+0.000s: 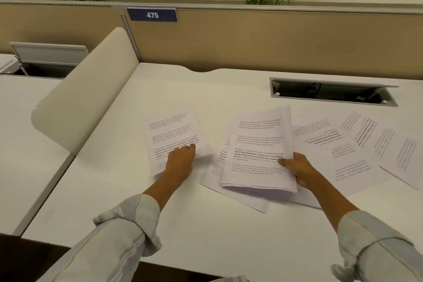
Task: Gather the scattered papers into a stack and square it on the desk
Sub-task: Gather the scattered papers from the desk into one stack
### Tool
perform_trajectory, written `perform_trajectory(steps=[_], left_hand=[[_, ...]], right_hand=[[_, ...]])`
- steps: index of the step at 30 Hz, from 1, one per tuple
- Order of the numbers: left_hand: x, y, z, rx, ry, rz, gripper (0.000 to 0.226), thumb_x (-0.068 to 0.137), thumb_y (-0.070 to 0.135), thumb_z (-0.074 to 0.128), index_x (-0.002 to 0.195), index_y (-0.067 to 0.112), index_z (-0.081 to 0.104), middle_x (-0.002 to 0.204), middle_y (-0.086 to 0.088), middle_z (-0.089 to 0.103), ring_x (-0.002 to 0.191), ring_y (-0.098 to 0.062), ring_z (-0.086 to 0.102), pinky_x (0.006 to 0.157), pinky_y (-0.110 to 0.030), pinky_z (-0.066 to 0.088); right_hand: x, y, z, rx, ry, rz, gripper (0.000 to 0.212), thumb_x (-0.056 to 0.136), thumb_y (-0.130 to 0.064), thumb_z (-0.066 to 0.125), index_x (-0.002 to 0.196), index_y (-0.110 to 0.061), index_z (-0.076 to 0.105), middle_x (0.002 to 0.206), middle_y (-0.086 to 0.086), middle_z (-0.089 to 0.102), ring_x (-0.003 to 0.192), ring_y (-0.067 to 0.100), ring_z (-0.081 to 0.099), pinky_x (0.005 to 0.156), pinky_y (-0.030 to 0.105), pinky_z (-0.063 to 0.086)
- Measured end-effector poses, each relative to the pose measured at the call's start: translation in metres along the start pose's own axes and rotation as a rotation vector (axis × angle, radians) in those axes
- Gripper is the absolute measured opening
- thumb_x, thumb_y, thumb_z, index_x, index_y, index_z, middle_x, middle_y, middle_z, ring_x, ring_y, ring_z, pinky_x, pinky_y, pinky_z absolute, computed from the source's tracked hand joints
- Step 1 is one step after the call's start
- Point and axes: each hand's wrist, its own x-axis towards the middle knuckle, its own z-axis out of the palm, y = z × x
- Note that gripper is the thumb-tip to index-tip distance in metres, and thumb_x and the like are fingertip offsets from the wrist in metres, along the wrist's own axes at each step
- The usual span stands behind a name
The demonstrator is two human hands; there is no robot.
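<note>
1. We are holding the part-gathered stack [258,151] at mid-desk, our right hand [297,169] pinching its right edge, thumb on top, its near edge lifted off the sheets beneath.
2. Our left hand [180,160] is lying flat on the lone sheet [171,137] just left of the stack, fingers spread, not gripping.
3. We judge this step is best done by dragging that sheet rightward under light pressure, then tucking it onto the stack.
4. More loose sheets [357,144] are fanning out to the right on the desk [183,217], so squaring is waiting.
</note>
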Motion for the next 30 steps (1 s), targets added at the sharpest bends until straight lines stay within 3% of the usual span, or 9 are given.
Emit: perform_trajectory(steps=[5, 9, 12, 15, 18, 21, 24, 27, 30], left_hand=[[0.003, 0.027, -0.042, -0.051, 0.381, 0.105, 0.023, 0.059, -0.007, 0.081, 0.079, 0.001, 0.073, 0.060, -0.013, 0.070, 0.040, -0.030, 0.062, 0.038, -0.024, 0.042], [-0.010, 0.067, -0.059, -0.144, 0.469, 0.314, 0.024, 0.050, -0.008, 0.079, 0.065, 0.008, 0.067, 0.057, -0.008, 0.068, 0.044, -0.027, 0.062, 0.038, -0.026, 0.045], [-0.026, 0.083, -0.051, -0.234, 0.366, 0.497, 0.019, 0.054, -0.003, 0.075, 0.068, 0.008, 0.067, 0.067, -0.009, 0.071, 0.060, -0.030, 0.068, 0.068, -0.037, 0.061], [-0.033, 0.073, -0.040, -0.350, 0.085, 0.531, 0.030, 0.072, 0.033, 0.071, 0.093, 0.011, 0.074, 0.114, -0.009, 0.073, 0.127, -0.029, 0.057, 0.116, -0.060, 0.025], [-0.029, 0.054, -0.044, -0.614, 0.065, 0.306, 0.063, 0.066, 0.066, 0.070, 0.109, 0.018, 0.071, 0.144, -0.005, 0.055, 0.146, -0.021, 0.033, 0.121, -0.057, 0.006], [-0.007, 0.035, -0.055, -0.799, 0.198, -0.165, 0.082, 0.069, 0.057, 0.077, 0.132, 0.009, 0.054, 0.146, -0.012, 0.049, 0.141, -0.030, 0.038, 0.117, -0.048, 0.028], [0.012, 0.013, -0.056, -1.098, -0.028, -0.689, 0.086, 0.076, 0.034, 0.082, 0.140, -0.002, 0.038, 0.138, -0.018, 0.055, 0.118, -0.036, 0.058, 0.097, -0.045, 0.049], [0.016, 0.007, -0.048, -1.543, -0.317, -0.729, 0.049, 0.082, 0.014, 0.075, 0.126, -0.001, 0.060, 0.116, -0.015, 0.072, 0.093, -0.032, 0.072, 0.086, -0.046, 0.058], [0.015, 0.008, -0.041, -1.681, -0.348, -0.656, 0.038, 0.084, 0.007, 0.072, 0.122, 0.006, 0.066, 0.107, -0.014, 0.077, 0.093, -0.035, 0.075, 0.085, -0.053, 0.059]], right_hand=[[-0.001, -0.003, 0.024, -0.008, -0.079, -0.001, 0.020, 0.092, 0.001, 0.060, 0.098, -0.018, 0.064, 0.096, 0.002, 0.073, 0.081, 0.021, 0.072, 0.053, 0.028, 0.060], [-0.004, -0.004, 0.050, 0.021, -0.126, -0.001, 0.019, 0.090, 0.000, 0.063, 0.107, -0.009, 0.063, 0.100, 0.009, 0.073, 0.088, 0.027, 0.072, 0.062, 0.032, 0.061], [-0.009, -0.009, 0.061, 0.051, -0.190, -0.041, 0.024, 0.087, -0.009, 0.069, 0.111, -0.010, 0.067, 0.106, 0.010, 0.076, 0.092, 0.030, 0.074, 0.067, 0.036, 0.061], [-0.011, -0.013, 0.062, 0.058, -0.223, -0.053, 0.020, 0.091, -0.013, 0.066, 0.111, -0.012, 0.068, 0.106, 0.009, 0.077, 0.090, 0.028, 0.075, 0.067, 0.036, 0.061], [-0.012, -0.016, 0.059, 0.040, -0.256, -0.052, 0.020, 0.090, -0.017, 0.067, 0.110, -0.016, 0.069, 0.103, 0.006, 0.078, 0.090, 0.027, 0.076, 0.066, 0.036, 0.061], [-0.014, -0.021, 0.058, 0.052, -0.281, -0.047, 0.021, 0.089, -0.019, 0.068, 0.110, -0.017, 0.068, 0.104, 0.006, 0.078, 0.091, 0.028, 0.075, 0.066, 0.037, 0.061], [-0.016, -0.024, 0.059, 0.080, -0.305, -0.059, 0.024, 0.090, -0.020, 0.067, 0.114, -0.015, 0.068, 0.107, 0.007, 0.077, 0.093, 0.028, 0.075, 0.066, 0.036, 0.061], [-0.017, -0.028, 0.061, 0.082, -0.368, -0.053, 0.023, 0.095, -0.014, 0.061, 0.117, -0.012, 0.066, 0.108, 0.007, 0.077, 0.094, 0.027, 0.075, 0.067, 0.034, 0.061], [-0.018, -0.033, 0.064, 0.032, -0.449, -0.049, 0.026, 0.099, -0.007, 0.052, 0.123, -0.007, 0.062, 0.106, 0.005, 0.077, 0.095, 0.023, 0.074, 0.071, 0.034, 0.062]])
